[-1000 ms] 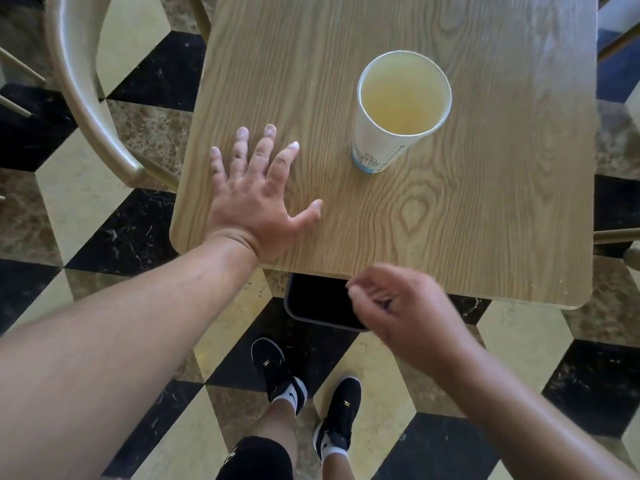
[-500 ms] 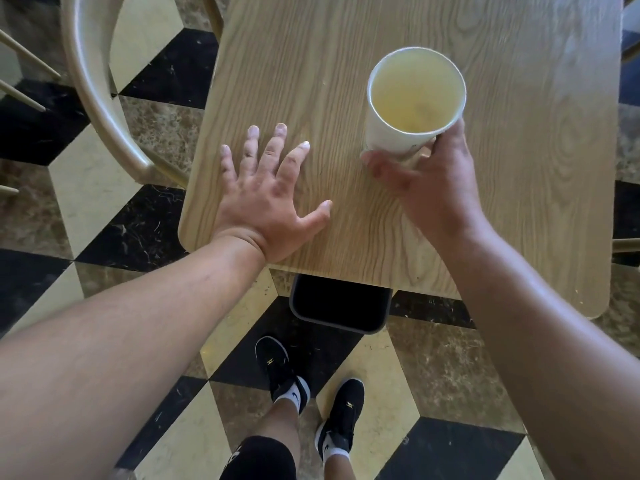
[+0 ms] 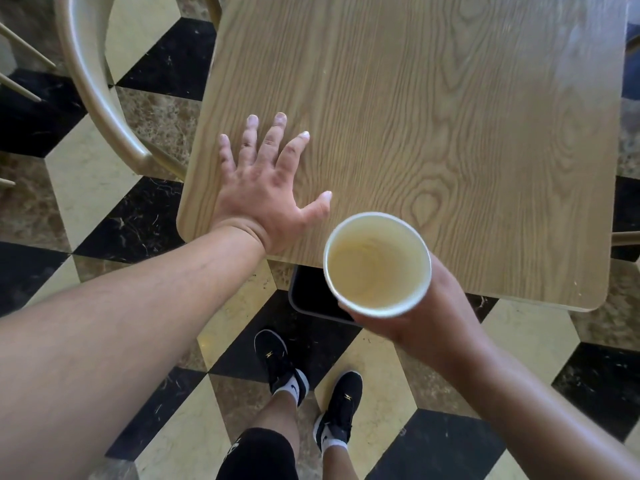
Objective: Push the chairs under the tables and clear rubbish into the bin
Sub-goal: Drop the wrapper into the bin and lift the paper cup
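The right hand [image 3: 426,317] is wrapping closed around the cup [image 3: 376,265], holding it upright over the table [image 3: 450,116] edge above the bin [image 3: 311,296], its thin paper wall looking light and crushable, while the left hand [image 3: 266,202] is lying open, empty, flat on the table.

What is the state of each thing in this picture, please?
Paper cup: upright, held off the table, looks empty.
Right hand: closed around the cup.
Left hand: open, flat on the table.
Bin: open, partly under the table.
Chair: beside the table, not fully under.
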`<state>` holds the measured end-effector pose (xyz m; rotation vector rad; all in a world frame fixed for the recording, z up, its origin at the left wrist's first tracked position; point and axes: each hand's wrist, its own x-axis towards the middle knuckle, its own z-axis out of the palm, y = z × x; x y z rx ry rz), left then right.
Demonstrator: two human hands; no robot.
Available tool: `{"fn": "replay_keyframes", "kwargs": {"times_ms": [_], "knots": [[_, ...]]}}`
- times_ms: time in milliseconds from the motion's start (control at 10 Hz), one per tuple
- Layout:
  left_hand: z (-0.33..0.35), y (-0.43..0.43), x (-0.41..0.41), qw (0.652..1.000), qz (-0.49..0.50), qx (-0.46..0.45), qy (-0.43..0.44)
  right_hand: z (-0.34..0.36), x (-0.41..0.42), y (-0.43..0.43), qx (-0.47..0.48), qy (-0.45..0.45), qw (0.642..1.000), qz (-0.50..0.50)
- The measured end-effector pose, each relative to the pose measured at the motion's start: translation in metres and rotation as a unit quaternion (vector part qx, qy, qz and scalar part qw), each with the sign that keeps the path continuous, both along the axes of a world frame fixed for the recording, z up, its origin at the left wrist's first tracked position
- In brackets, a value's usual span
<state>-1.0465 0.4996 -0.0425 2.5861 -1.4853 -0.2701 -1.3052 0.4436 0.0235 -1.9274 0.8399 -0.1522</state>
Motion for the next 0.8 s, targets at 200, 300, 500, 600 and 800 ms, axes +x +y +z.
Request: {"fn": "replay_keyframes", "kwargs": {"times_ms": [200,300,500,600,800], "knots": [[-0.002,0.000,-0.001,1.000,0.001,-0.009,-0.002,-0.014,-0.023,0.035,-0.041,0.056,0.992,0.104],[-0.001,0.000,-0.001,1.000,0.000,-0.004,0.001,-0.043,-0.024,0.042,-0.034,0.115,0.981,0.150],[0.002,-0.001,-0.002,1.000,0.001,0.007,0.003,-0.113,-0.026,0.037,-0.014,0.219,0.965,0.146],[0.004,0.001,-0.001,1.000,-0.002,0.016,0.002,-0.128,-0.025,0.031,0.061,0.288,0.947,0.128],[0.008,0.000,-0.002,1.000,-0.003,0.007,0.012,-0.102,-0.016,0.034,0.025,0.291,0.939,0.182]]}}
